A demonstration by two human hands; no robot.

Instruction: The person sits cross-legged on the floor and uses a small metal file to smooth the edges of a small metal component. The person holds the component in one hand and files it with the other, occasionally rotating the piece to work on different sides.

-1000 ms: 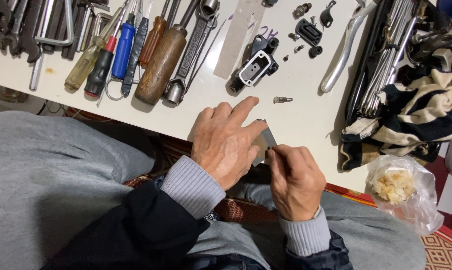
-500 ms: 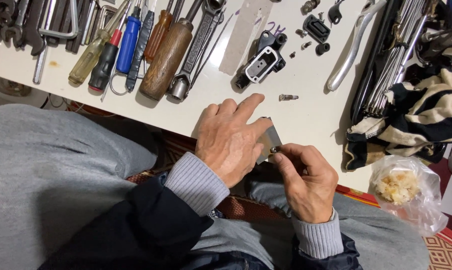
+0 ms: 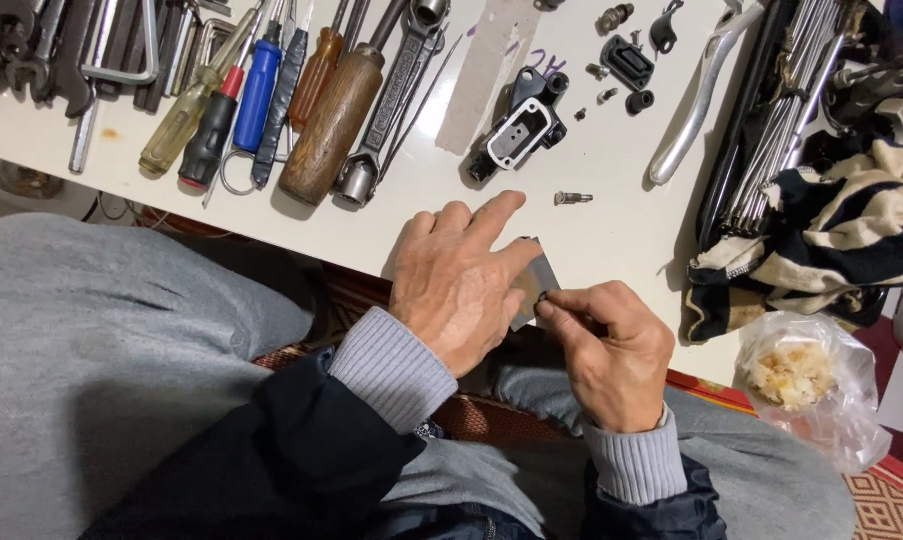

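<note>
Closest to me are my grey trouser legs and the dark jacket sleeves with grey ribbed cuffs. Just past them, at the near edge of the white table (image 3: 611,240), my left hand (image 3: 461,285) lies over a small grey sheet (image 3: 534,285), fingers spread and pressing it down, the forefinger stretched forward. My right hand (image 3: 611,350) is curled, its fingertips pinching a tiny dark part (image 3: 542,297) against that sheet's right edge; what the part is I cannot tell. Compared with a second ago, the right hand sits a little lower and further right, and the left forefinger now points out more toward the table's middle; the sheet stays under the left hand.

To the right, near my knee, a clear plastic bag (image 3: 806,385) with pale crumbly stuff lies beside a black-and-cream striped cloth (image 3: 821,250). Further out on the table, a small screw (image 3: 572,198) lies alone, as before. Beyond it sits a black metal housing (image 3: 519,135), with small dark bits near it and a silver lever (image 3: 696,95) to the right. At the far left lie a wooden-handled tool (image 3: 331,125), a wrench (image 3: 386,100) and screwdrivers (image 3: 241,100) in a row.
</note>
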